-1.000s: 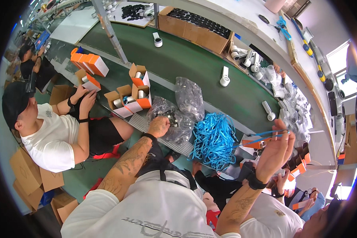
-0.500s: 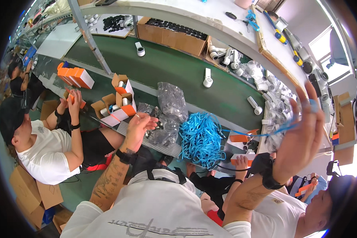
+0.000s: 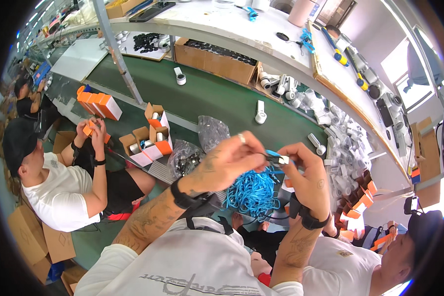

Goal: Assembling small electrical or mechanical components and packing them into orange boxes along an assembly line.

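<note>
My left hand (image 3: 234, 160) and my right hand (image 3: 308, 177) are close together above a heap of blue lanyards (image 3: 254, 193). Between their fingertips is a small black-and-white piece (image 3: 282, 160), too small to name for certain. A blue lanyard strand (image 3: 271, 153) runs to it. The left fingers pinch at the lanyard and a dark part of the piece. My right thumb and fingers close round its white end. To the left of the heap lies a clear plastic bag of small dark metallic parts (image 3: 185, 160), with another plastic bag (image 3: 213, 130) behind it.
A green conveyor belt (image 3: 217, 101) carries several white handheld devices (image 3: 261, 112). More bagged devices (image 3: 337, 143) are piled at right. Open orange-and-white boxes (image 3: 148, 148) stand left. Co-workers sit on both sides; a shelf (image 3: 222, 22) spans above. Another row of orange boxes (image 3: 360, 202) is at right.
My right hand has come down and left from its raised position, with the blue lanyard. My left hand has moved right, away from the bags, and the two hands now meet.
</note>
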Motion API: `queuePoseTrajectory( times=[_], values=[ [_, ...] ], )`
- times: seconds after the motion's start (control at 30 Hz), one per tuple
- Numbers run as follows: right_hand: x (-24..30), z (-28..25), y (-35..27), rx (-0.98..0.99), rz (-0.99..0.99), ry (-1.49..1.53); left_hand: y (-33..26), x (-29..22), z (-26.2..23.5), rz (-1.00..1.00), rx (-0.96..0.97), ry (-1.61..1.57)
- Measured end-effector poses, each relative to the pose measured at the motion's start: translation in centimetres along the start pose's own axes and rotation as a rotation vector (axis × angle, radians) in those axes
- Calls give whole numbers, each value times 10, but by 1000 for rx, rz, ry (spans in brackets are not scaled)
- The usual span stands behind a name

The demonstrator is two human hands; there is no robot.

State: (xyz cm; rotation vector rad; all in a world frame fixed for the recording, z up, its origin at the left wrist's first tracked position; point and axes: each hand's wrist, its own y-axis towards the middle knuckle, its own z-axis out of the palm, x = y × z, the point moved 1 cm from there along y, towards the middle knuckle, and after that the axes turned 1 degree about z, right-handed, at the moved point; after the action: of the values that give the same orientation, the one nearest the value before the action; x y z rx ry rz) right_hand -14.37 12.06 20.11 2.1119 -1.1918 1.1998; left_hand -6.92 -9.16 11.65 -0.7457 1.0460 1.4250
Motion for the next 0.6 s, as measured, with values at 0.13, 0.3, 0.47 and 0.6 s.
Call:
queuePoseTrajectory(
  times=[0.13, 0.3, 0.47, 0.6],
  values=[
    [-55, -30, -18, 1, 27, 23, -20, 7, -41, 59, -199, -46],
    [-58, 7, -13, -399, -362, 656, -35, 34, -50, -64, -235, 33],
    [-69, 53, -20, -132, -280, 1063, -43, 56, -37, 13, -452, 19],
    [-64, 101, -23, -144, -157, 497, -51, 68, -21, -57, -474, -29]
  ],
)
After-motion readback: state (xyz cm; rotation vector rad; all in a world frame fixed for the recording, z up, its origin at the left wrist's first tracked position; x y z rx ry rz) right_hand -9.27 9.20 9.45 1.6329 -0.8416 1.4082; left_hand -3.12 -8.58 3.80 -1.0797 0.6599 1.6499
